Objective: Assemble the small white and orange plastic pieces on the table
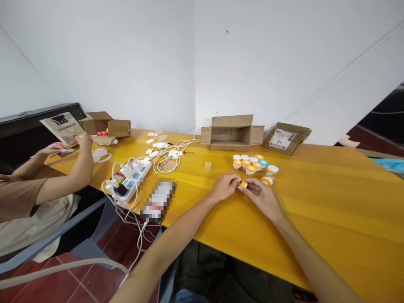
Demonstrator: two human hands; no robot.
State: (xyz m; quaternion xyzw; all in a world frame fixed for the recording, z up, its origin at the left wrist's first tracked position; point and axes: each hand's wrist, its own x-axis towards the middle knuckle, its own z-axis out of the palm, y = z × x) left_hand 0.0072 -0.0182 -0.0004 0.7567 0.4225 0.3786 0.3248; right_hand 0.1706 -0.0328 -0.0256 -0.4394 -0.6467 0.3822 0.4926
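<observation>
- Bare forearms [170, 248] lay nearest, reaching up from the bottom over a dark-clothed lap [214, 269] and across the near edge of the desk [341, 202].
- Between the two hands, just above the desk, was a small orange-and-white piece [243, 184], its white part turned right, its orange part left; being small and half covered, it hid its long axis.
- Thumb and fingers of the right hand [264, 198] were clamped on it from the right.
- Fingers of the left hand [225, 187] were bunched together at its left end; whether they gripped or merely touched, I could not tell.
- Just beyond the right hand stood a cluster of jars [251, 169], white lids upward, mostly orange-rimmed, one green [263, 163].
- Beyond the left hand stood a clear cup [207, 166], apart from the jars.
- Farther back, an open box [232, 135] faced the hands by the wall.
- Leftward, a phone [158, 200] and a power strip [135, 181] hemmed the room; rightward, desk surface stretched widely.
</observation>
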